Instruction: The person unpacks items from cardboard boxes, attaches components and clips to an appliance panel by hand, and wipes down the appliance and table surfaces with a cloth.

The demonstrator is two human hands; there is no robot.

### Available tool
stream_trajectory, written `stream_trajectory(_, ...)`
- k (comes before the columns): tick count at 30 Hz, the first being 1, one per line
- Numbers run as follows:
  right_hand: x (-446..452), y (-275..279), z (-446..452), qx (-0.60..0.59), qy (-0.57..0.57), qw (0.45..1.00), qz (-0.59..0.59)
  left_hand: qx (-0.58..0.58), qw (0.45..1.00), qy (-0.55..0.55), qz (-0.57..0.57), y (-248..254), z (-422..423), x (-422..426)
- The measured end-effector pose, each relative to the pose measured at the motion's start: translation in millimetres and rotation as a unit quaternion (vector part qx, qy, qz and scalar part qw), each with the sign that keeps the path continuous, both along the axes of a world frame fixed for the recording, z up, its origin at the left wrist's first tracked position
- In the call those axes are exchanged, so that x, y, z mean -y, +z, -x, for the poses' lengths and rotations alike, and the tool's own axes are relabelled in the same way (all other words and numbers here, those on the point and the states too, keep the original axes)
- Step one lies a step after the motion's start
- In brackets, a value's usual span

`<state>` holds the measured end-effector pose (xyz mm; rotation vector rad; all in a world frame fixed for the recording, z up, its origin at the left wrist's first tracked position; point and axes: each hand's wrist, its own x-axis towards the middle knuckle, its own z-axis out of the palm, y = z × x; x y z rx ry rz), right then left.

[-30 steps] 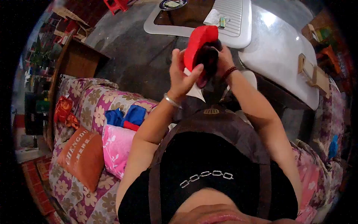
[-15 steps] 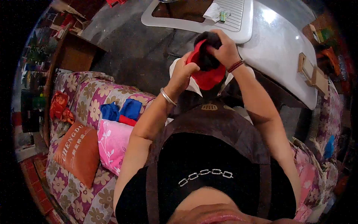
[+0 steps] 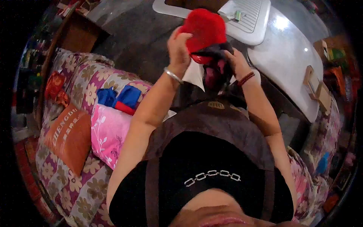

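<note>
Held up in front of my chest is a soft red-and-black cloth piece (image 3: 206, 32). Its exact kind I cannot make out. My left hand (image 3: 178, 49) grips the left edge of the red part, thumb on top. The dark part hangs lower, with a purplish-pink patch showing, and my right hand (image 3: 238, 64) has its fingers closed on that side. Just below the cloth, a white pointed flap (image 3: 195, 76) shows near my lap. A silver bangle is on my left wrist and a dark red beaded bracelet on my right.
A white table (image 3: 289, 56) stands at right, with wooden pieces (image 3: 317, 89) on its edge. White paper (image 3: 228, 9) and a small green item (image 3: 238, 16) lie on the ridged panel. Left, a flowered sofa bears blue-and-red cloths (image 3: 128, 97), a pink cushion (image 3: 107, 132) and an orange cushion (image 3: 70, 138).
The cloth piece has been turned and raised, so a broad red face now shows at the top. My left hand has moved up; my right hand has moved down and outward.
</note>
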<state>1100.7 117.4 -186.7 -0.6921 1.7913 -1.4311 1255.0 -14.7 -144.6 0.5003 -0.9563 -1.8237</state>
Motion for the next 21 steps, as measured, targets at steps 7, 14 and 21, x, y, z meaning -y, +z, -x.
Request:
stream_trajectory(7,-2.2,65.8,2.8,0.027,-0.158,0.960,0.231,-0.081,0.989,-0.048,-0.112,-12.2,-18.5,21.9)
stream_trajectory(14,50.5,18.5,-58.4,-0.214,0.003,0.938,0.273,0.007,0.995,-0.072,0.066,1.0,1.5,-38.1)
stream_trajectory(21,20.0,42.1,-67.6,-0.376,0.147,0.895,0.191,0.065,0.996,-0.041,0.046,1.0,-6.7,-12.7)
